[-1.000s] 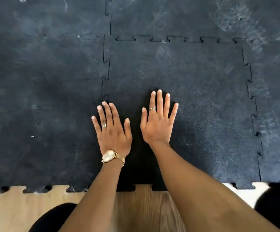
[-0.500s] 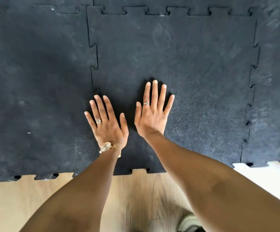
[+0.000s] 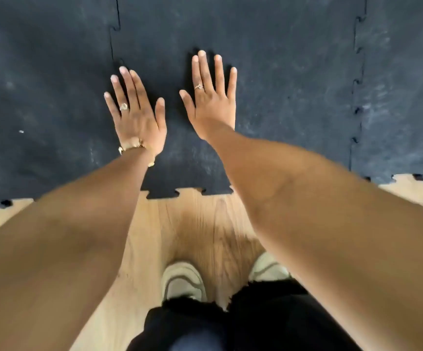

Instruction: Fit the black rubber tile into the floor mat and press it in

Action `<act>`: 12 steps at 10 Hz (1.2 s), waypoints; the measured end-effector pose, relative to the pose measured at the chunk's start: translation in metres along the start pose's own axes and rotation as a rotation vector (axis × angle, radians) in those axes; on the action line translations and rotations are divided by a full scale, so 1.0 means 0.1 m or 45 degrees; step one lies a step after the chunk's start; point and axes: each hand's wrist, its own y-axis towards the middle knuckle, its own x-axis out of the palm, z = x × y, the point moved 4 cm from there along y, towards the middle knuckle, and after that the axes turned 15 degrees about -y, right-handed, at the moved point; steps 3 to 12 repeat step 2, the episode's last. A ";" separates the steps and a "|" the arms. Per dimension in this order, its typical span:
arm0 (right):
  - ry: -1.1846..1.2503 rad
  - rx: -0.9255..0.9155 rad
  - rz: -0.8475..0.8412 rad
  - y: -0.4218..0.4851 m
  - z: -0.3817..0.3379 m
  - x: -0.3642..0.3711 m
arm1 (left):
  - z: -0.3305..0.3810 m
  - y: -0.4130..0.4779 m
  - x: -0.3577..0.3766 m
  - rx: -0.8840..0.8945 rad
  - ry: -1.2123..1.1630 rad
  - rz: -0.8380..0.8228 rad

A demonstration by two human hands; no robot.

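Observation:
The black rubber tile lies flat in the floor mat, its jigsaw seams meeting neighbouring tiles on the left and right. My left hand is spread flat with fingers apart near the tile's left seam. My right hand is spread flat on the tile beside it. Neither hand holds anything. My forearms hide part of the tile's near edge.
The mat's toothed near edge meets a light wooden floor. My two pale shoes and dark trousers are just behind that edge. More mat tiles continue to the right.
The view has tilted down and back, so the mat's near edge, the wooden floor and my shoes now show. Both hands stay flat on the tile, spread a little further apart.

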 end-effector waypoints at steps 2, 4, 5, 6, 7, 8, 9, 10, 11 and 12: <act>-0.132 -0.289 -0.389 -1.13 0.67 -0.14 | 0.48 -0.92 -0.21 0.148 -0.043 -0.694; -0.132 -0.289 -0.389 -1.13 0.67 -0.14 | 0.48 -0.92 -0.21 0.148 -0.043 -0.694; -0.132 -0.289 -0.389 -1.13 0.67 -0.14 | 0.48 -0.92 -0.21 0.148 -0.043 -0.694; -0.132 -0.289 -0.389 -1.13 0.67 -0.14 | 0.48 -0.92 -0.21 0.148 -0.043 -0.694; -0.132 -0.289 -0.389 -1.13 0.67 -0.14 | 0.48 -0.92 -0.21 0.148 -0.043 -0.694; -0.132 -0.289 -0.389 -1.13 0.67 -0.14 | 0.48 -0.92 -0.21 0.148 -0.043 -0.694; -0.132 -0.289 -0.389 -1.13 0.67 -0.14 | 0.48 -0.92 -0.21 0.148 -0.043 -0.694; -0.132 -0.289 -0.389 -1.13 0.67 -0.14 | 0.48 -0.92 -0.21 0.148 -0.043 -0.694; -0.132 -0.289 -0.389 -1.13 0.67 -0.14 | 0.48 -0.92 -0.21 0.148 -0.043 -0.694; -0.132 -0.289 -0.389 -1.13 0.67 -0.14 | 0.48 -0.92 -0.21 0.148 -0.043 -0.694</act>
